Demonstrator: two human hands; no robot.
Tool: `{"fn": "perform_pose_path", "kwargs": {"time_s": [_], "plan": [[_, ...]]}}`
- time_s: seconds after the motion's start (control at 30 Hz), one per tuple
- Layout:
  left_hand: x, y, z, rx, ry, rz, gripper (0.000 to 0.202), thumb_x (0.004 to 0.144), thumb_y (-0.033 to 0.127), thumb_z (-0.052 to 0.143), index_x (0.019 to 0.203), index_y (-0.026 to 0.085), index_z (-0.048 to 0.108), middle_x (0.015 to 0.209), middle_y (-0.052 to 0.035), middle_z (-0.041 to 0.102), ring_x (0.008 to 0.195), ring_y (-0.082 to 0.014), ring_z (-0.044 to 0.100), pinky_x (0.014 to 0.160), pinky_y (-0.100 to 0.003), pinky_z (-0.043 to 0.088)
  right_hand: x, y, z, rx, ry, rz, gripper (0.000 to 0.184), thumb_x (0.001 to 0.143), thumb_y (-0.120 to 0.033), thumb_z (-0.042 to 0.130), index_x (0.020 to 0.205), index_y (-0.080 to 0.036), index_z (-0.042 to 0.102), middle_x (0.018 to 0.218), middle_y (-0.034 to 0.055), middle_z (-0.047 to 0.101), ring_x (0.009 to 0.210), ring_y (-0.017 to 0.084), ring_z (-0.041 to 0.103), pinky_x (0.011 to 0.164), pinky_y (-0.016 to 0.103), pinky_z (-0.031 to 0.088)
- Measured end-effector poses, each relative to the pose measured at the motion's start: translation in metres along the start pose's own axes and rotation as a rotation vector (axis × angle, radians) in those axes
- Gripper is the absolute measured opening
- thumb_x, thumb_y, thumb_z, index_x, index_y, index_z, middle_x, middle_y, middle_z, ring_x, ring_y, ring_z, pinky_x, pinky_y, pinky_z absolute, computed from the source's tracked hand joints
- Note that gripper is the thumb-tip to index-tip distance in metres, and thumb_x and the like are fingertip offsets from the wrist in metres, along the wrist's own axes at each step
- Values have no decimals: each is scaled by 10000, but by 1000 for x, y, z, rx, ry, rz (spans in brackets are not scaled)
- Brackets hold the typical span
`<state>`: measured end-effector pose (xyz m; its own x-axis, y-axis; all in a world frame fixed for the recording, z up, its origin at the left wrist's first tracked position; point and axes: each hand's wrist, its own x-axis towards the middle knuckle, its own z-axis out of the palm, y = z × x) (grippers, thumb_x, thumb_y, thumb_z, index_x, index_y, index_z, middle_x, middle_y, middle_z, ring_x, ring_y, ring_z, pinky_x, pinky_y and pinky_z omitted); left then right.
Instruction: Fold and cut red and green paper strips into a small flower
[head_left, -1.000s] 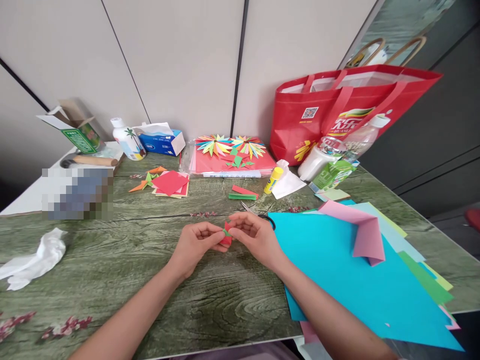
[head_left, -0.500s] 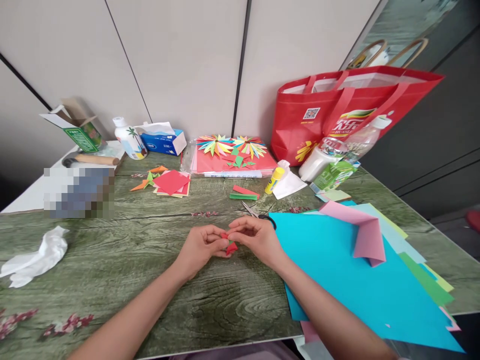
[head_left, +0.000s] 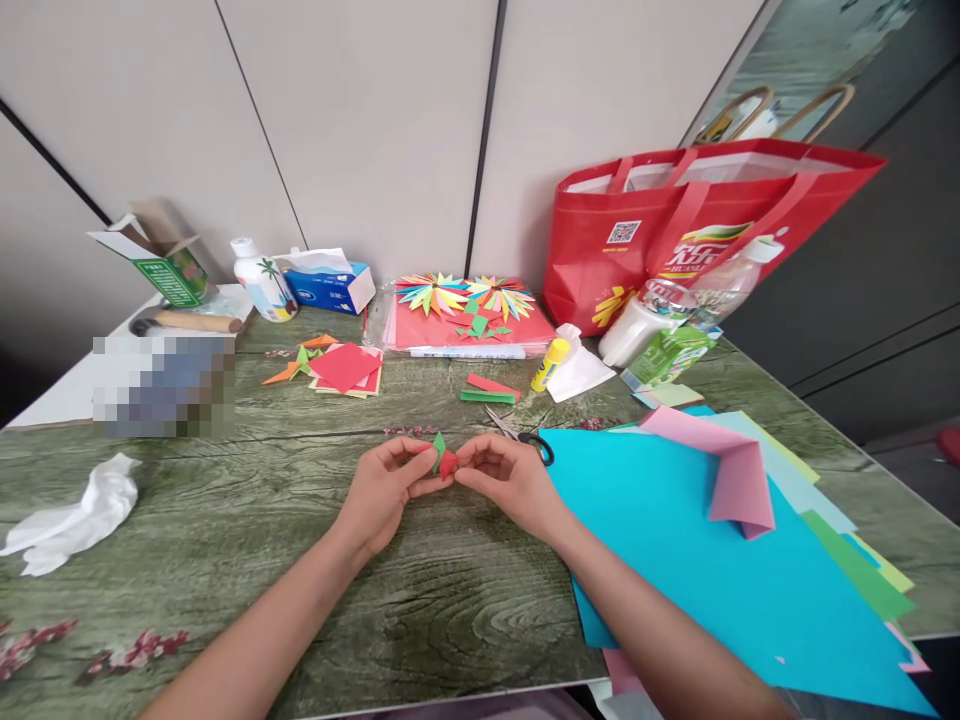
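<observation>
Both my hands meet over the middle of the green wood-grain table (head_left: 225,520). My left hand (head_left: 382,490) and my right hand (head_left: 506,475) each pinch one small folded piece of red and green paper (head_left: 444,460), held just above the tabletop. The fingers of both hands are curled closed on it. Right behind my right hand lie scissors (head_left: 525,435) with black handles. Further back rest two folded strips, red and green (head_left: 487,390), and a yellow glue stick (head_left: 547,363).
Large coloured sheets (head_left: 697,540), blue on top with a folded pink one, cover the right side. A red tote bag (head_left: 675,230), bottles and a green carton stand back right. Finished paper stars (head_left: 465,295), red squares (head_left: 345,365), a tissue box (head_left: 330,285) and a crumpled tissue (head_left: 67,515) lie around.
The hands have turned the small folded piece, so its green part now points up. Both hands lifted slightly and stayed in the same spot.
</observation>
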<state>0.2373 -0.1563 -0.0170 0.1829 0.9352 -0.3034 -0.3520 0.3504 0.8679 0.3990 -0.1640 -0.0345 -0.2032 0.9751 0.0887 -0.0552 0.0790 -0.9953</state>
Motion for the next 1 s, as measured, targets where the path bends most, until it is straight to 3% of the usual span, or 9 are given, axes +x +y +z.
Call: {"fn": "perform_pose_path", "kwargs": {"time_s": [0.13,0.4,0.73,1.0], "plan": [[0,-2,1,84,-4,10,163,592,239,739,652,119,646,652,-5,652,628,-127,610,693,-308,537,1,-1,3,66,14,95,140,654,-241,679,746,-168,601,719,2,634,642,118,589,643,271,498],[-1,1,5,219,-8,38,182,563,191,746,681,121,626,553,26,627,491,-117,602,538,-244,524,0,-7,4,166,49,253,233,587,-301,727,696,-135,606,626,4,653,551,114,607,590,262,515],[-1,3,3,296,-38,49,156,564,186,733,662,121,630,553,24,630,460,-90,566,501,-209,474,1,-7,4,244,-2,279,273,576,-311,735,678,-136,551,552,-8,641,508,119,614,506,242,523],[-1,-1,3,304,-67,13,165,551,185,733,625,117,602,515,13,624,418,-68,505,435,-183,416,-2,-1,7,140,39,212,288,580,-309,733,624,-149,497,496,-28,593,435,96,568,415,198,471]]}}
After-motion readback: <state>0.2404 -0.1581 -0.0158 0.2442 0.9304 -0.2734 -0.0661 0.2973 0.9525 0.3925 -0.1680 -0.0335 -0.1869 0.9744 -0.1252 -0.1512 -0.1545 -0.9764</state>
